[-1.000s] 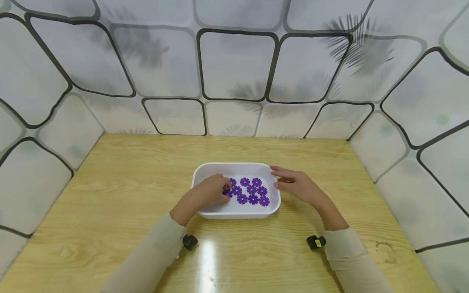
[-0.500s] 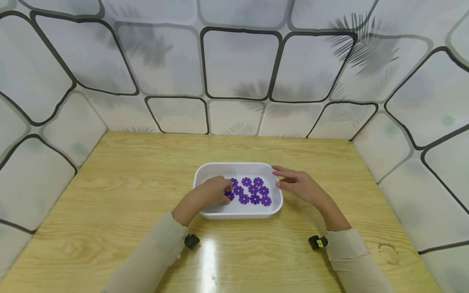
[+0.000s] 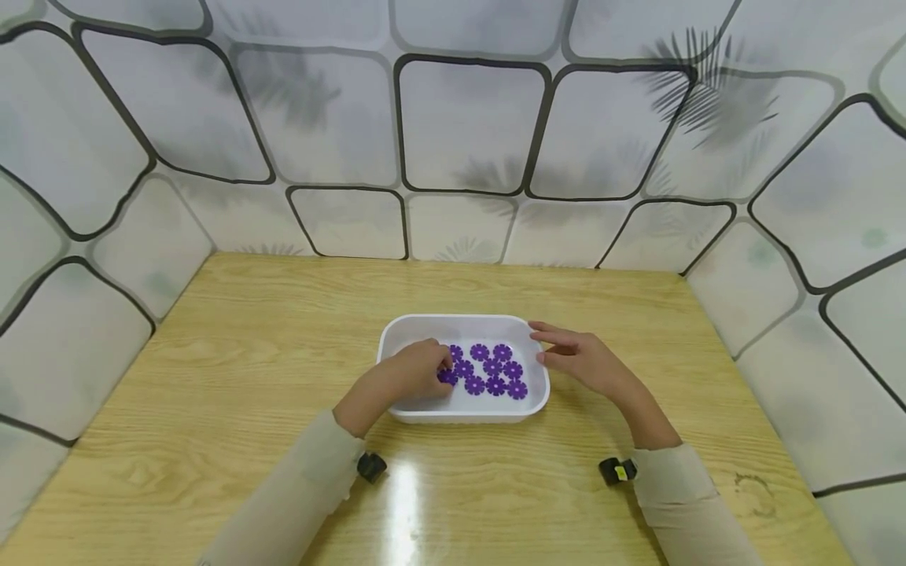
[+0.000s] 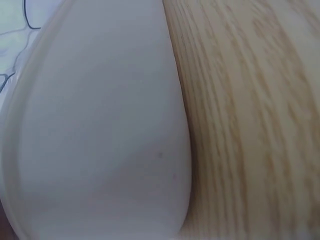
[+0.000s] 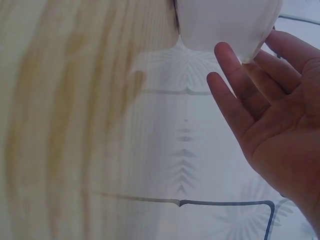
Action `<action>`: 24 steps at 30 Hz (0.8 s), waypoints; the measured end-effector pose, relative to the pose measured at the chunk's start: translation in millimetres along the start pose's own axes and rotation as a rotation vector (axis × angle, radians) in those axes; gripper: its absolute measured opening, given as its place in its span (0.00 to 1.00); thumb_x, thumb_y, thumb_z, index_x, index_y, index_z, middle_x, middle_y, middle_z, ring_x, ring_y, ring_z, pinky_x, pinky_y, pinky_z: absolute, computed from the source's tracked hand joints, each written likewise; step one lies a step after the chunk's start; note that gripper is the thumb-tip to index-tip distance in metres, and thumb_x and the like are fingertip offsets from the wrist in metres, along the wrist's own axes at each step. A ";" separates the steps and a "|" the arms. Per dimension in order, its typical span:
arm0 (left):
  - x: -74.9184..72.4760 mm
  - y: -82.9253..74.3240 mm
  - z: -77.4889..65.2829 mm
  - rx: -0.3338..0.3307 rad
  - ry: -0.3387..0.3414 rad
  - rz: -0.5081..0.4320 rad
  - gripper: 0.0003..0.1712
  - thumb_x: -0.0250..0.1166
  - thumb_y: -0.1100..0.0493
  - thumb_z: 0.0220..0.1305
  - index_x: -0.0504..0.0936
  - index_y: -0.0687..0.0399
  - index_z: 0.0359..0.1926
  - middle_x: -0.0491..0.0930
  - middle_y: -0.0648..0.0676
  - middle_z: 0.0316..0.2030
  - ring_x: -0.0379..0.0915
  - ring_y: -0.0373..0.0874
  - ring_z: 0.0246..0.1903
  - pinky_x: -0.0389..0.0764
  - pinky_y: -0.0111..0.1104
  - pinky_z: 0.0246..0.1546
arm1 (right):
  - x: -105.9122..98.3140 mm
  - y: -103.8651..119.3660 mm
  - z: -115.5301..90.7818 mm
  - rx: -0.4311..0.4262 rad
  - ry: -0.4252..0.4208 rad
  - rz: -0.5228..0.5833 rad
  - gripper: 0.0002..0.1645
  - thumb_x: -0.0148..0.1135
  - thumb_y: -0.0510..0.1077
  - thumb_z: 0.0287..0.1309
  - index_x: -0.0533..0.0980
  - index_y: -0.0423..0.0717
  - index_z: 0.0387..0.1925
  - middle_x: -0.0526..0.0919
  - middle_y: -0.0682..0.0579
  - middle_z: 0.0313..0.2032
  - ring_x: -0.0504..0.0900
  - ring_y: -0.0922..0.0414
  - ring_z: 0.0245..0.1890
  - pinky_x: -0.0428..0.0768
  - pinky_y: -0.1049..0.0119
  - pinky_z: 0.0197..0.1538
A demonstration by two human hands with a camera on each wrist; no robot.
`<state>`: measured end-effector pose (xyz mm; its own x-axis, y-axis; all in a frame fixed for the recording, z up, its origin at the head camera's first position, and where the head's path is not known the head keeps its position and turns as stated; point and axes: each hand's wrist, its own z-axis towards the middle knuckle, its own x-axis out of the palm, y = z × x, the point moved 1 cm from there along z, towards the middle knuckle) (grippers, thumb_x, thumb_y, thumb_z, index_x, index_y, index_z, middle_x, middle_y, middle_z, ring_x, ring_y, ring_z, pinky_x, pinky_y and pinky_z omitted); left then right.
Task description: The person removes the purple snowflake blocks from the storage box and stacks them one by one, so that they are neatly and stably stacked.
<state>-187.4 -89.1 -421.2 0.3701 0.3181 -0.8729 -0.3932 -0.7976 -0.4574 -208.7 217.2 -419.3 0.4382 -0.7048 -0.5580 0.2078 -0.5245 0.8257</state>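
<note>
In the head view, a white plastic tray (image 3: 463,414) holds several purple flower-shaped pieces (image 3: 496,385) lying flat in loose rows. Over its left half reaches my left hand (image 3: 414,371); thumb and fingertips are bent around a purple flower-shaped piece (image 3: 448,377) at the left of the group, partly covering it. My right hand (image 3: 583,362) is at the tray's right end, its fairly straight fingers against the rim. The right wrist view shows this hand (image 5: 280,100) with fingers spread beside the tray's corner (image 5: 225,25). Only the tray's outer wall (image 4: 105,125) fills the left wrist view; the left hand is hidden there.
The tray stands on a light wooden table (image 3: 283,314). Patterned walls (image 3: 467,126) with dark outlines enclose the table at the back and both sides. A small black device (image 3: 371,467) sits at the left wrist, and another (image 3: 617,472) at the right.
The whole head view has shifted slightly, moving the scene a little to the right. Slightly more of the piece shows between the left fingertips; the right hand keeps its place at the rim.
</note>
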 end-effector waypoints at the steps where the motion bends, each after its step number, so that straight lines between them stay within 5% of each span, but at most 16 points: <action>1: -0.5 -0.6 -0.1 -0.002 -0.005 -0.010 0.17 0.73 0.57 0.58 0.83 0.59 0.46 0.80 0.52 0.38 0.73 0.42 0.38 0.79 0.36 0.49 | 0.1 0.2 -0.1 -0.001 0.001 0.001 0.32 0.64 0.54 0.67 0.72 0.47 0.68 0.65 0.55 0.75 0.82 0.48 0.58 0.81 0.54 0.59; 10: -14.8 0.2 -9.4 -0.006 -0.090 -0.083 0.18 0.73 0.54 0.61 0.83 0.55 0.50 0.83 0.49 0.43 0.77 0.42 0.43 0.80 0.37 0.49 | 0.4 3.3 -1.1 -0.001 -0.001 0.001 0.33 0.64 0.54 0.68 0.72 0.46 0.69 0.64 0.54 0.75 0.82 0.47 0.58 0.80 0.53 0.60; 14: -29.1 6.3 -24.5 -0.002 -0.163 -0.109 0.17 0.71 0.54 0.62 0.83 0.53 0.51 0.83 0.49 0.44 0.76 0.43 0.43 0.80 0.37 0.45 | 0.7 5.6 -1.5 -0.005 -0.015 -0.044 0.32 0.63 0.54 0.68 0.72 0.48 0.69 0.65 0.54 0.74 0.83 0.49 0.57 0.80 0.54 0.59; 20: -47.8 22.6 -55.6 -0.095 -0.240 -0.147 0.19 0.69 0.51 0.64 0.82 0.49 0.55 0.82 0.48 0.48 0.75 0.48 0.48 0.79 0.41 0.45 | 1.8 8.8 -1.8 -0.019 -0.035 -0.081 0.29 0.63 0.49 0.69 0.73 0.47 0.68 0.67 0.53 0.74 0.83 0.52 0.51 0.81 0.65 0.53; 24: -54.6 36.9 -72.1 -0.123 -0.296 -0.170 0.18 0.67 0.50 0.65 0.82 0.48 0.54 0.82 0.48 0.48 0.74 0.50 0.47 0.77 0.40 0.42 | 3.9 11.3 -2.7 -0.010 -0.071 -0.079 0.27 0.63 0.47 0.69 0.74 0.47 0.67 0.68 0.51 0.73 0.83 0.52 0.51 0.82 0.62 0.56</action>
<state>-161.5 -172.8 -378.2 0.1546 0.5715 -0.8059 -0.2366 -0.7705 -0.5919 -202.2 209.9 -411.9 0.3566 -0.6936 -0.6259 0.2483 -0.5755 0.7792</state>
